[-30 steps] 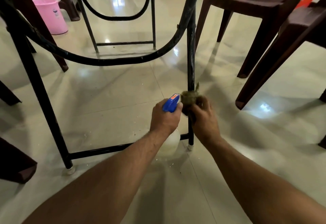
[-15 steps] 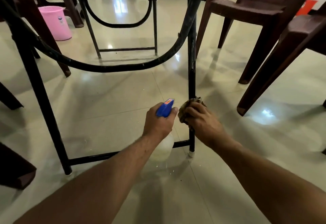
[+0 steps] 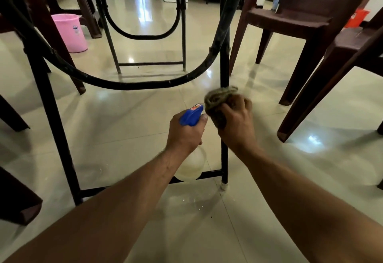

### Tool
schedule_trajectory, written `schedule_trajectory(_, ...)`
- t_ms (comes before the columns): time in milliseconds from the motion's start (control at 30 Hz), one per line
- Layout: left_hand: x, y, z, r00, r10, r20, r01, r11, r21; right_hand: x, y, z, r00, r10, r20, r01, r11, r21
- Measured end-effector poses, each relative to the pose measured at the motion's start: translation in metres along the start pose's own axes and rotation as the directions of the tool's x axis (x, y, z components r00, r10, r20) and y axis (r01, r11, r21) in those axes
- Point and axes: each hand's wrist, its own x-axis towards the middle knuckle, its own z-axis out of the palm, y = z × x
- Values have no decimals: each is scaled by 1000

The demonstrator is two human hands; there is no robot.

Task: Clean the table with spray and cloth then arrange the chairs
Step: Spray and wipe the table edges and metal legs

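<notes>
- Step in hand, by my read: wiping the bench frame w/ spray + cloth. You were low down and the bench top was out of view.
- Your right grip (image 3: 238,126) was closed round the bunched cloth (image 3: 218,98), fingers curled. The cloth was pressed against the black bench leg (image 3: 224,66), below the joint where the curved brace (image 3: 132,84) meets it.
- Your left grip (image 3: 184,136) was closed round the neck of the spray bottle (image 3: 191,116). The blue head stuck out above the thumb, nozzle toward the cloth, just beside it. The pale body hung below the wrist, in front of the low crossbar (image 3: 210,173).
- Trigger finger was hidden; couldn't tell if you were squeezing.
- The cloth was blurred, so prob. mid-rub.
- Next move, I'd judge: the lower leg down to the white foot cap (image 3: 224,186), then the crossbar. That called for a short spray and a firm wrap of cloth round the tube. Bottle and cloth were nearly touching, so you needed to give them room.
- The brown chair (image 3: 286,18) stood apart, to the right of the leg; arranging not yet begun.
</notes>
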Motion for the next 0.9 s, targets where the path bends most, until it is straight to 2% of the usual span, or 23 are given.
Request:
schedule_trajectory(67,0,0,-5,1000,-1,-11,1,1000,-8,-13,4,-3,999,17,51,-19,999,32)
schedule_trajectory(100,0,-1,-5,1000,-12,-20,11,1000,-22,-2,3,-8,999,35,20,-37,995,88)
schedule_trajectory(200,-7,-4,-2,999,-50,-1,50,996,-71,65,-19,-33,977,96,-189,-29,942,333)
schedule_trajectory(267,-10,-4,0,999,-48,19,50,994,-92,101,-32,-39,958,118,-262,4,906,423)
schedule_trajectory(333,-10,-2,-1,998,-59,12,60,995,-86,96,-39,-27,963,163,-216,-61,908,414)
schedule_trajectory(500,0,6,-5,999,-18,-36,17,999,-39,28,-14,-8,961,275,-24,-261,935,242)
schedule_trajectory(567,-2,4,-5,999,-23,-24,22,998,-64,36,-19,-18,956,271,-111,-214,905,367)
schedule_trajectory(633,-5,1,-6,998,-63,-17,61,994,-92,62,-33,-29,952,149,-265,-15,894,448)
schedule_trajectory(700,-7,-4,-7,996,-86,-16,84,992,-96,87,-41,-31,935,-33,-353,142,947,287)
schedule_trajectory(733,-7,-5,-10,997,-74,-16,72,994,-84,95,-40,-30,932,-77,-353,162,963,217)
schedule_trajectory(833,-6,-4,-16,999,-32,-18,32,999,-35,77,-19,-11,966,-114,-233,117,993,-5)
schedule_trajectory(900,-5,-4,-19,999,-15,-30,14,1000,-15,49,-6,6,979,-164,-118,146,978,-149)
